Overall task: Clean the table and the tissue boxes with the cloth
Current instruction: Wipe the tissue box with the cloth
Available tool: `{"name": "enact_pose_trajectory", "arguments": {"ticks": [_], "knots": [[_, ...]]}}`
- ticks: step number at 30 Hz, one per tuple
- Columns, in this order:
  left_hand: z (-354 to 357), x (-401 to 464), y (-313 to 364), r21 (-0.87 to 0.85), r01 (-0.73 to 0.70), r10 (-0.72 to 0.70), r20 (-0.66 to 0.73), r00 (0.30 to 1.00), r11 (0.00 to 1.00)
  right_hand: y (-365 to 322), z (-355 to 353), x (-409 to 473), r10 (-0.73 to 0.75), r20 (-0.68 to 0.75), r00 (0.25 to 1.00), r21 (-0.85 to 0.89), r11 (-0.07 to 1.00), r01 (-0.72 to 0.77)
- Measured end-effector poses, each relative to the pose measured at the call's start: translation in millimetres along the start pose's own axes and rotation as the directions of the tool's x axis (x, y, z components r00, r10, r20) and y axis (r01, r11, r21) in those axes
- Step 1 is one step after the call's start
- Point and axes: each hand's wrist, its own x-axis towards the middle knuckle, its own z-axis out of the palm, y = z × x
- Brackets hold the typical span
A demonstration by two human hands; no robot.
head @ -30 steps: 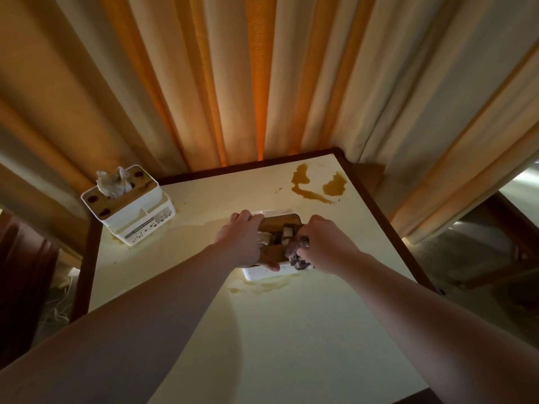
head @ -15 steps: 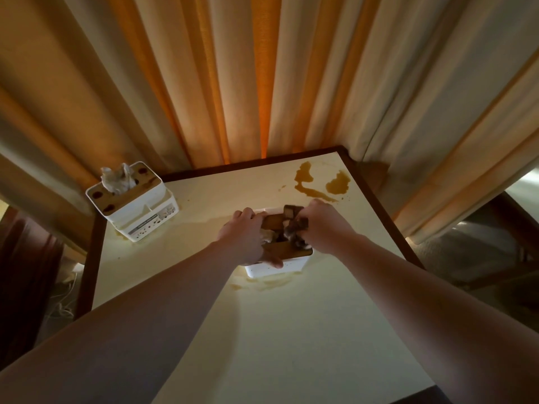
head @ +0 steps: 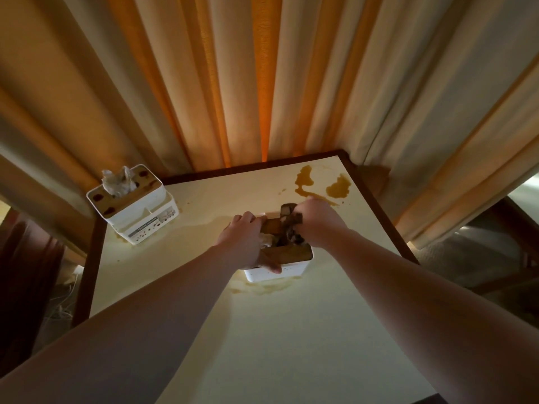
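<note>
Head camera, looking down past two bare forearms. Tall cream and orange curtains point(head: 262, 83) fill the background. Below them stands a pale table point(head: 291, 330) with a dark wooden edge. Near its far right corner lies a brown spill point(head: 320, 185), and thinner brown smears point(head: 262, 288) sit just in front of the nearer tissue box. At the table's far left corner stands a second white tissue box point(head: 140, 217), its wooden lid spotted with dark stains and a crumpled tissue poking up.

Near the table's middle is the nearer tissue box point(head: 280, 258), white with a wooden lid. The left hand point(head: 245, 243) grips its left side, fingers curled over the top and thumb against the front wall. The right hand point(head: 318, 223) holds a bunched dark cloth point(head: 288, 225), fingers closed around it, pressing it onto the lid.

Risks, as judgement: a hard wipe could tip or slide the box into the smears, or drag the cloth over the tissue opening and soil the tissue inside. The far spill is not yet wiped; a sleeve-less forearm reaching past could smear it.
</note>
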Motion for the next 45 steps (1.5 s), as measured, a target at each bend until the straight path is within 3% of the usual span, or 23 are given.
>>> {"name": "enact_pose_trajectory", "arguments": {"ticks": [6, 15, 22, 26, 34, 39, 42, 45], "knots": [[2.6, 1.7, -0.9, 0.012, -0.011, 0.011, -0.005, 1.0, 1.0, 2.1, 3.4, 0.4, 0.001, 0.002, 1.0, 0.035, 0.999, -0.001], [3.6, -5.1, 1.9, -0.068, 0.026, -0.027, -0.003, 1.0, 0.997, 23.3, 20.6, -68.0, -0.006, 0.053, 0.999, 0.11, 0.994, 0.0], [5.0, -9.8, 3.8, -0.062, 0.034, -0.035, -0.016, 0.999, 0.997, 12.8, 16.0, -32.1, 0.006, -0.07, 0.998, 0.096, 0.995, 0.001], [5.2, -12.3, 6.9, -0.033, 0.062, -0.063, -0.032, 0.998, 0.998, 5.7, 13.7, -5.4, 0.021, -0.068, 0.997, 0.091, 0.996, -0.015], [10.7, -22.8, 25.3, 0.023, 0.214, -0.209, -0.136, 0.968, 0.977, 37.7, 17.0, -33.0, 0.083, -0.153, 0.985, 0.245, 0.969, -0.044], [-5.4, -18.9, 16.6, 0.06, 0.139, -0.137, -0.037, 0.99, 0.989, 57.5, 8.5, -46.3, 0.11, -0.18, 0.978, 0.25, 0.966, -0.062], [-23.2, -9.3, 2.8, 0.014, -0.032, 0.029, 0.158, 0.987, 0.999, 65.5, 5.4, -51.0, 0.097, -0.167, 0.981, 0.235, 0.97, -0.056], [-42.6, 0.1, -2.6, 0.097, -0.177, 0.14, 0.306, 0.942, 0.979, 72.3, 8.2, -54.2, 0.083, -0.175, 0.981, 0.239, 0.97, -0.039]]}}
